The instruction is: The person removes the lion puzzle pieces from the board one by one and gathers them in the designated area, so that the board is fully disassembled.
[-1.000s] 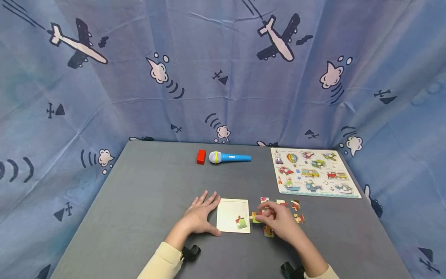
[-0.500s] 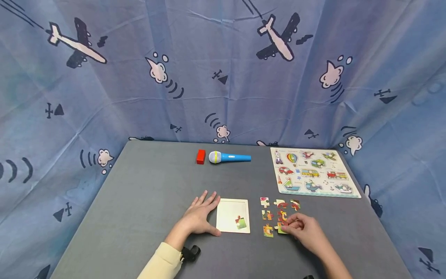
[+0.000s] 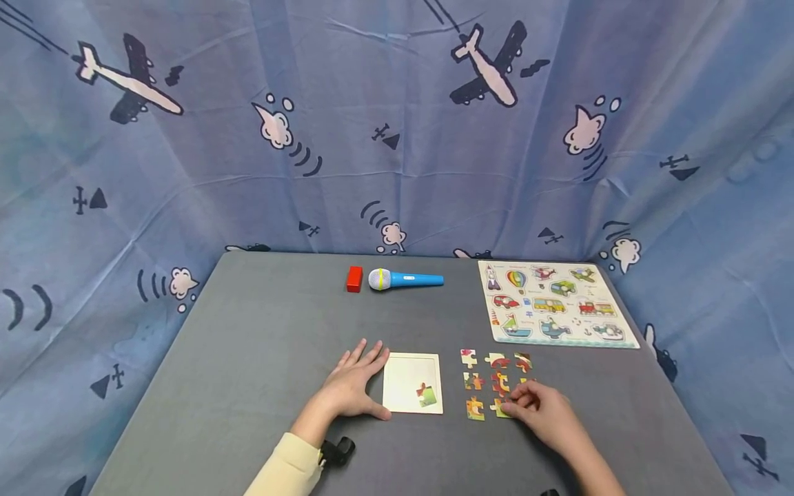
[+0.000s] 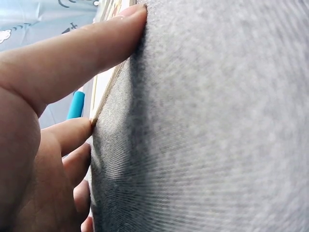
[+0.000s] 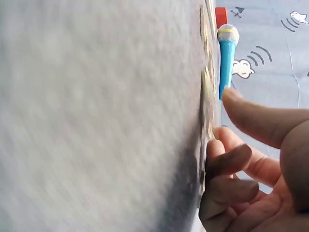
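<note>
My left hand [image 3: 347, 389] lies with fingers spread along the left edge of a shallow square wooden puzzle tray [image 3: 403, 372]. Its thumb and index fingertip touch the tray's edge in the left wrist view. A single green and red jigsaw piece [image 3: 426, 396] sits in the tray's lower right part. To the right, my right hand [image 3: 546, 413] has its thumb and curled fingers at the right side of a green jigsaw piece [image 3: 497, 407] in the bottom row of loose pieces. My fingers partly hide that piece, and another piece [image 3: 524, 380] behind them.
Several loose jigsaw pieces [image 3: 475, 408] lie in rows right of the tray. Behind are a red block [image 3: 354, 279] and a blue toy microphone [image 3: 409, 280]. A vehicle picture puzzle board [image 3: 558, 303] lies at the back right. A patterned curtain [image 3: 397, 138] hangs behind the table.
My right hand has carried the green piece rightward from beside the tray to the bottom row, where it now stays with a slight shift. My left hand has kept its place.
</note>
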Demonstrator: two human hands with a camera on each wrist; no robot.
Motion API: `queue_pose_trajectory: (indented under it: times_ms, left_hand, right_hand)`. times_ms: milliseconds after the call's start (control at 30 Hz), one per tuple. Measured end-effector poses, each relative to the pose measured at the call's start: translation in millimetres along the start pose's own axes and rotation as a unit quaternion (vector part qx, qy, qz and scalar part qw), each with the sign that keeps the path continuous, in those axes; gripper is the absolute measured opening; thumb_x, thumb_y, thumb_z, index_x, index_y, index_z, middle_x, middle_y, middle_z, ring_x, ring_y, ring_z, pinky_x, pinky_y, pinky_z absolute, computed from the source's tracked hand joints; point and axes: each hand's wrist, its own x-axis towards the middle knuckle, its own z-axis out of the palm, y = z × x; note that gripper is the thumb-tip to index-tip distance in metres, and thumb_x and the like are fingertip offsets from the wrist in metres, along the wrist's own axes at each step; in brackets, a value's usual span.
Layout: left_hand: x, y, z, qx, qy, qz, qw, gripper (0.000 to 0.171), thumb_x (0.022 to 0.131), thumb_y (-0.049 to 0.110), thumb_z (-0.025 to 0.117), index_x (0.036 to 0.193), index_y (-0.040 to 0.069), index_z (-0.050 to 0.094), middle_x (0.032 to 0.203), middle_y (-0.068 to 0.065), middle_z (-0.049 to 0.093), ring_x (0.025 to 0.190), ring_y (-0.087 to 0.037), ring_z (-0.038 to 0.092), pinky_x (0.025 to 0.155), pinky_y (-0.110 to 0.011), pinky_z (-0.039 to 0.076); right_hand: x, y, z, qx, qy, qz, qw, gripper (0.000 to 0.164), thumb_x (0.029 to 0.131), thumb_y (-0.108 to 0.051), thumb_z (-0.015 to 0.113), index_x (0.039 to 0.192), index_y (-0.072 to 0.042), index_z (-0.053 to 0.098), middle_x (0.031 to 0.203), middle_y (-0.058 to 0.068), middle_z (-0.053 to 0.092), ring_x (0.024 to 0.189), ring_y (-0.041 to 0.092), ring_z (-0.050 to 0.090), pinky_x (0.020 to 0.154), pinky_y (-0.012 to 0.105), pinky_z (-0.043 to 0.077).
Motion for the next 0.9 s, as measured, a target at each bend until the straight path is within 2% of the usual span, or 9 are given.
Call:
queue_pose_trajectory:
  times_ms: [167, 400, 667, 900]
  left_hand:
    - [0.6, 0.6, 0.2, 0.000, 0.003, 0.004, 1.0000, 0.117, 0.066, 0.053, 0.090, 0.160, 0.018, 0.031, 0.169, -0.002, 0.021, 0.158, -0.031, 0.007, 0.126, -0.056, 0.011]
    - [-0.4, 1.3, -0.2, -0.005, 0.004, 0.002, 1.0000, 0.117, 0.066, 0.052, 0.091, 0.160, 0.018, 0.031, 0.169, -0.003, 0.021, 0.158, -0.032, 0.006, 0.126, -0.056, 0.010]
    - [-1.1, 2.6, 0.0, -0.004, 0.003, 0.007, 1.0000, 0.116, 0.066, 0.051, 0.091, 0.160, 0.016, 0.032, 0.169, -0.004, 0.022, 0.158, -0.033, 0.008, 0.126, -0.057, 0.012]
    - [-1.9, 0.9, -0.2, -0.009, 0.008, 0.008, 0.9999, 0.116, 0.066, 0.051, 0.091, 0.160, 0.016, 0.031, 0.169, -0.003, 0.021, 0.158, -0.033, 0.008, 0.126, -0.057, 0.011]
  right_hand:
    - [-1, -8, -8, -0.017, 0.020, -0.006, 1.000, 0.029, 0.085, -0.033, 0.081, 0.096, -0.009, 0.069, 0.077, -0.003, 0.063, 0.063, 0.009, 0.051, 0.057, 0.024, 0.042]
    - [5, -38, -11, 0.002, 0.031, -0.054, 0.998, 0.023, 0.088, -0.029, 0.080, 0.096, -0.011, 0.069, 0.075, -0.004, 0.063, 0.060, 0.007, 0.053, 0.054, 0.024, 0.044]
    - [16, -70, 11, 0.026, 0.013, -0.100, 0.995, 0.018, 0.086, -0.026, 0.081, 0.091, -0.012, 0.069, 0.072, -0.006, 0.060, 0.060, 0.007, 0.051, 0.056, 0.023, 0.043]
    - [27, -93, 37, 0.054, -0.025, -0.125, 0.990, 0.014, 0.087, -0.020, 0.080, 0.092, -0.012, 0.070, 0.074, -0.007, 0.059, 0.061, 0.008, 0.050, 0.056, 0.022, 0.043]
